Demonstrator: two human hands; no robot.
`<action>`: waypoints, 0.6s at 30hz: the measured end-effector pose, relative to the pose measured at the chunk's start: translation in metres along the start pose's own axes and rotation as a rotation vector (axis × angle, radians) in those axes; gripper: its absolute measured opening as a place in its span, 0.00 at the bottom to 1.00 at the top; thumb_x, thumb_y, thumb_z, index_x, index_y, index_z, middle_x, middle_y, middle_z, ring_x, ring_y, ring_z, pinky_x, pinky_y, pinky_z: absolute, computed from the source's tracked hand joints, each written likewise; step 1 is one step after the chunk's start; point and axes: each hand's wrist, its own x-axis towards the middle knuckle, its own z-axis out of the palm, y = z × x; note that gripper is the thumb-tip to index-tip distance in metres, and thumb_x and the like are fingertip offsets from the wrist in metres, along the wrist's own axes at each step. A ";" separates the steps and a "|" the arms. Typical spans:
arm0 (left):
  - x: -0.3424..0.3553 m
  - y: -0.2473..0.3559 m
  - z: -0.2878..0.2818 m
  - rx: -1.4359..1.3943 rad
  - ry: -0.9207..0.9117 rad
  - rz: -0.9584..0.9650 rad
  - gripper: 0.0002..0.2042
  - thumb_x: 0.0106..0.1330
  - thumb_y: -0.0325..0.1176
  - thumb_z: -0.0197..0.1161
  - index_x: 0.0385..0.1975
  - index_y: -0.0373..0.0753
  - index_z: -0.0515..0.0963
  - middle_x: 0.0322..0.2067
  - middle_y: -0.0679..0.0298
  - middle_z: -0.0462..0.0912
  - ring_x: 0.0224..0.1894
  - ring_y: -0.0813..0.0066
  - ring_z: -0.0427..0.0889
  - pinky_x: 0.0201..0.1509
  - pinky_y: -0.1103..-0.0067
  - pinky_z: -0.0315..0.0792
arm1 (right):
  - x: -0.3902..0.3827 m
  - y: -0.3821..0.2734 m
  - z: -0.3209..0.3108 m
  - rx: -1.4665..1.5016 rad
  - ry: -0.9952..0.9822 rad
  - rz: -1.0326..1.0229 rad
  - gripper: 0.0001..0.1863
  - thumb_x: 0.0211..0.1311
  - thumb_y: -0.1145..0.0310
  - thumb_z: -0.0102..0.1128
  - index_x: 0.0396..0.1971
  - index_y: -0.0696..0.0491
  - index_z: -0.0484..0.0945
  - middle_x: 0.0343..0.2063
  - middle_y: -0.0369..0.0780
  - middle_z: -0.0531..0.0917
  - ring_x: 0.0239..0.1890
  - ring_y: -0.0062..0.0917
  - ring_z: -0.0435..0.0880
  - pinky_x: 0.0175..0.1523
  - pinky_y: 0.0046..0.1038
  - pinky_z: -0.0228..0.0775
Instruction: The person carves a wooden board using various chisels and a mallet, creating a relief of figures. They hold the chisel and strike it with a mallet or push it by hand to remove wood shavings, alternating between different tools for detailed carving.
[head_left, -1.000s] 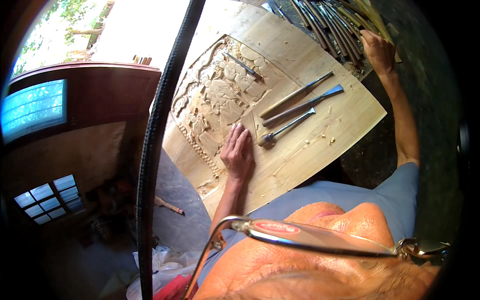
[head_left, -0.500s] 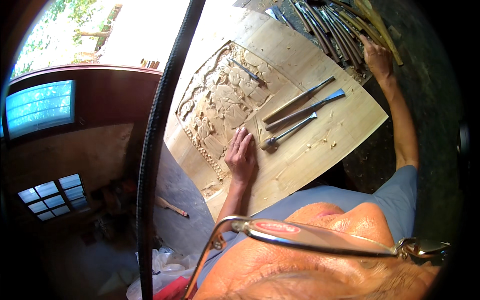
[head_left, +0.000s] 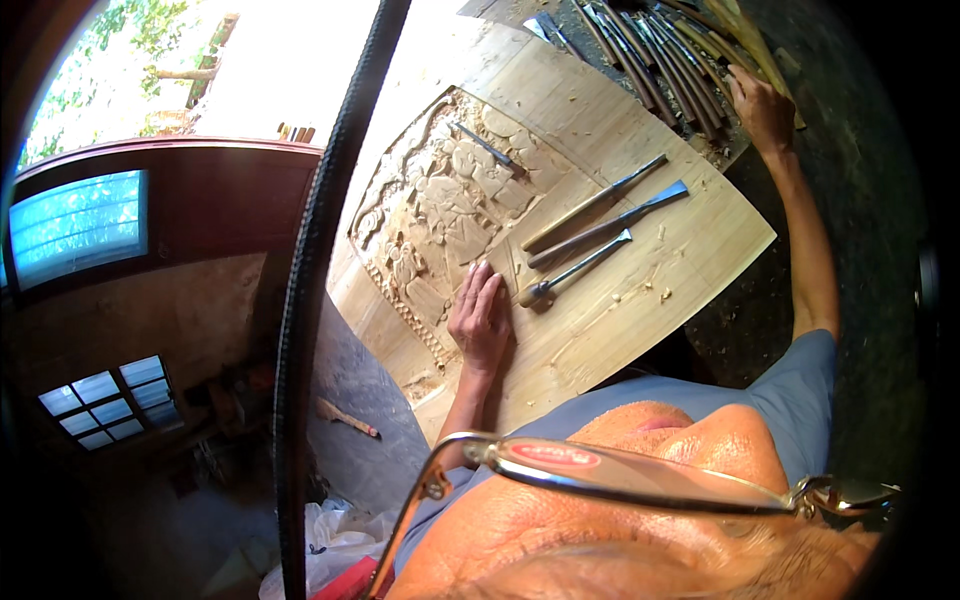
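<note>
The fingers (head_left: 484,292) of the left hand (head_left: 480,328) lie nearly straight and close together, gripping nothing, on a pale, relief-carved wooden panel (head_left: 610,325) across the centre of the frame. In the upper right, the right hand (head_left: 765,112) has its fingers curled beside a row of brown-handled metal chisels (head_left: 655,90); whether they grip one, I cannot tell. Right of centre, three long metal-bladed carving tools (head_left: 606,226) lie side by side on the panel, near small pale wood shavings (head_left: 665,295). A slim dark metal chisel (head_left: 485,147) rests on the carving, above the left hand.
</note>
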 end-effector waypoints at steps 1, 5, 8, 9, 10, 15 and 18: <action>0.001 0.000 0.001 -0.002 0.000 0.002 0.11 0.70 0.25 0.74 0.50 0.38 0.89 0.59 0.53 0.90 0.64 0.50 0.88 0.65 0.61 0.83 | 0.008 0.003 0.001 -0.033 0.007 0.029 0.14 0.78 0.56 0.68 0.55 0.42 0.90 0.34 0.44 0.94 0.36 0.45 0.94 0.39 0.45 0.86; 0.002 0.000 0.003 -0.014 -0.001 0.001 0.11 0.70 0.25 0.74 0.50 0.39 0.89 0.59 0.53 0.91 0.64 0.50 0.88 0.65 0.62 0.83 | 0.035 0.019 0.027 -0.056 -0.010 0.015 0.14 0.77 0.54 0.67 0.51 0.44 0.92 0.36 0.47 0.93 0.38 0.47 0.93 0.40 0.49 0.85; 0.002 0.001 0.003 -0.023 0.003 -0.006 0.11 0.69 0.25 0.75 0.50 0.38 0.89 0.59 0.53 0.91 0.64 0.51 0.89 0.65 0.62 0.83 | 0.042 0.019 0.045 -0.016 -0.116 0.109 0.14 0.76 0.52 0.68 0.47 0.45 0.92 0.36 0.48 0.93 0.39 0.50 0.92 0.41 0.51 0.85; 0.003 0.002 0.004 -0.028 0.003 -0.008 0.11 0.69 0.25 0.75 0.50 0.38 0.89 0.58 0.53 0.91 0.64 0.51 0.89 0.65 0.62 0.84 | 0.044 0.020 0.049 0.002 -0.134 0.125 0.15 0.76 0.52 0.68 0.46 0.46 0.92 0.37 0.48 0.93 0.39 0.51 0.92 0.42 0.52 0.85; 0.003 0.001 0.002 -0.027 0.002 -0.011 0.11 0.69 0.25 0.75 0.50 0.38 0.89 0.58 0.53 0.91 0.64 0.51 0.89 0.65 0.62 0.84 | 0.045 0.016 0.052 0.017 -0.136 0.124 0.15 0.76 0.52 0.68 0.48 0.46 0.92 0.38 0.49 0.93 0.41 0.52 0.92 0.43 0.52 0.84; 0.005 0.002 0.002 -0.037 0.012 -0.004 0.11 0.69 0.25 0.75 0.50 0.38 0.89 0.58 0.52 0.91 0.63 0.50 0.89 0.65 0.61 0.83 | 0.048 0.021 0.060 0.081 -0.106 0.096 0.16 0.76 0.53 0.68 0.51 0.47 0.90 0.41 0.51 0.92 0.45 0.55 0.90 0.46 0.52 0.82; 0.004 0.003 0.004 -0.045 0.002 -0.004 0.11 0.69 0.25 0.75 0.50 0.38 0.89 0.58 0.52 0.91 0.63 0.49 0.89 0.65 0.61 0.83 | 0.043 0.029 0.061 0.083 0.081 0.034 0.15 0.76 0.52 0.67 0.53 0.42 0.90 0.38 0.48 0.93 0.43 0.52 0.92 0.48 0.52 0.84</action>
